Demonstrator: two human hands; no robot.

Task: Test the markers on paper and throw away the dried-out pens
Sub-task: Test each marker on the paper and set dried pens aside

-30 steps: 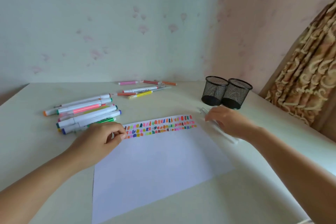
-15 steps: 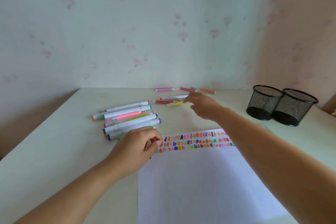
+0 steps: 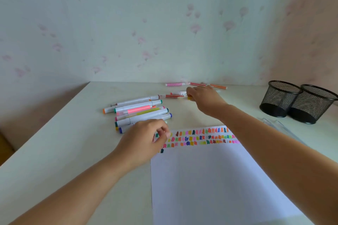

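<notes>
A white paper sheet [image 3: 219, 179] lies in front of me, with rows of colour swatches [image 3: 201, 137] along its top edge. My left hand [image 3: 144, 139] rests on the sheet's top-left corner with its fingers curled, and I see nothing in them. A pile of thick white markers [image 3: 139, 111] lies just beyond it. My right hand [image 3: 204, 98] reaches to the far group of markers. Its fingertips curl down onto a yellow marker [image 3: 190, 98], of which only one end shows. A white marker [image 3: 182, 93] and a thin red one [image 3: 173, 95] lie beside it.
Two black mesh cups [image 3: 279, 100] [image 3: 314, 107] stand side by side at the right. A clear pen [image 3: 279, 126] lies in front of them. Three thin markers [image 3: 197, 84] lie along the wall. The table's left edge [image 3: 45, 129] runs diagonally.
My right hand left the clear pen by the mesh cups and reached across to the far markers, settling on the yellow one. My left hand stayed on the paper's corner. My head turned left.
</notes>
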